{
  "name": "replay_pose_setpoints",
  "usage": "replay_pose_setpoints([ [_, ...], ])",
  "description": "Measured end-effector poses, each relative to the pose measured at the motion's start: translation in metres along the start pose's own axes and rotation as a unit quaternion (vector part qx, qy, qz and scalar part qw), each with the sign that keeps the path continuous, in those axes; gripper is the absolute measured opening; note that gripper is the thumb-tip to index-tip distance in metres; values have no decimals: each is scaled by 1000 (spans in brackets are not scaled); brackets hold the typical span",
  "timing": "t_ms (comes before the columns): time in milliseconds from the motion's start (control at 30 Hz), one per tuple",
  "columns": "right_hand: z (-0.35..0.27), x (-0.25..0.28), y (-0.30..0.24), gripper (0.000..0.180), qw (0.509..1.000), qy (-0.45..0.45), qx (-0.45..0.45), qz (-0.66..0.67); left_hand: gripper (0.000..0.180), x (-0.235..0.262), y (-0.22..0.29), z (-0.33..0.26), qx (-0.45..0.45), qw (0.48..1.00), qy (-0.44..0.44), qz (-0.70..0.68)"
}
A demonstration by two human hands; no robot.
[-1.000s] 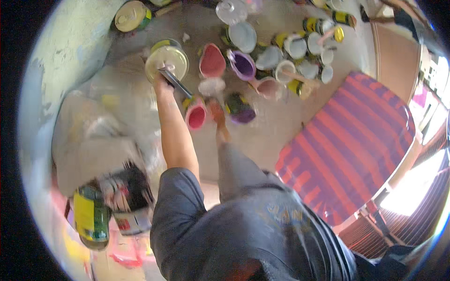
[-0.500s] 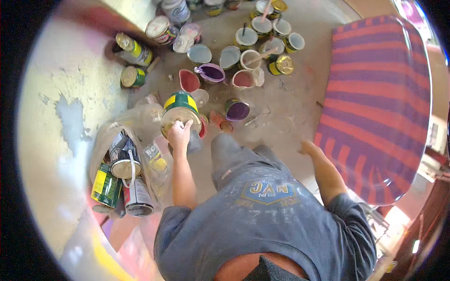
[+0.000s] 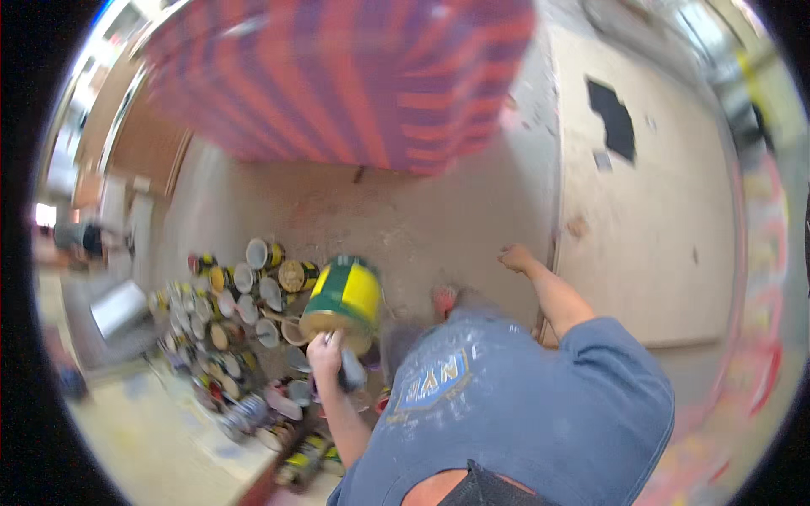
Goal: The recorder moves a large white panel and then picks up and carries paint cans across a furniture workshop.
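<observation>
My left hand is closed on the near edge of a green and yellow paint can, its flat tan end turned toward me. The can is held up in front of my left side. A pale grey thing shows beside my left wrist; whether I hold it too, I cannot tell. My right hand is stretched out to the right over the floor, its fingers loose and slightly blurred, with nothing visible in them.
Many paint cans and tubs crowd the floor at my left. A large red and purple striped object stands ahead. At the right lies a pale board with a black patch. Farther left, another person appears small and blurred.
My body and view have turned to the right, so the cans now lie left and the striped object ahead. The paint can has come along in my left hand.
</observation>
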State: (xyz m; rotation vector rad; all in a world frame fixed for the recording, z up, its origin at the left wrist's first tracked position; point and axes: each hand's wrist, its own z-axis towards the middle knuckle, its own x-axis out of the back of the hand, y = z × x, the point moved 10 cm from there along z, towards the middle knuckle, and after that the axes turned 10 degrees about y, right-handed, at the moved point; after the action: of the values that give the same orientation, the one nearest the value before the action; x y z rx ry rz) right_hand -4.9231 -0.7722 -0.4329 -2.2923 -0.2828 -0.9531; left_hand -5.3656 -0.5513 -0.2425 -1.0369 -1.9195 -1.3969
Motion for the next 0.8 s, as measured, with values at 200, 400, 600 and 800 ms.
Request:
replay_pose_setpoints([
  [200, -120, -47, 98, 45, 908, -62, -358, 209, 27, -113, 224, 26, -297, 940, -109, 124],
  [400, -94, 10, 151, 43, 890, 10, -387, 240, 38, -232, 373, -4, -465, 839, -276, 55],
  [600, -36, 74, 159, 44, 811, 117, -429, 381, 42, -326, 503, -34, -496, 767, -399, 87],
  [800, 11, 164, 149, 49, 608, 255, -367, 656, 42, -415, 620, -63, -526, 689, -495, 54],
])
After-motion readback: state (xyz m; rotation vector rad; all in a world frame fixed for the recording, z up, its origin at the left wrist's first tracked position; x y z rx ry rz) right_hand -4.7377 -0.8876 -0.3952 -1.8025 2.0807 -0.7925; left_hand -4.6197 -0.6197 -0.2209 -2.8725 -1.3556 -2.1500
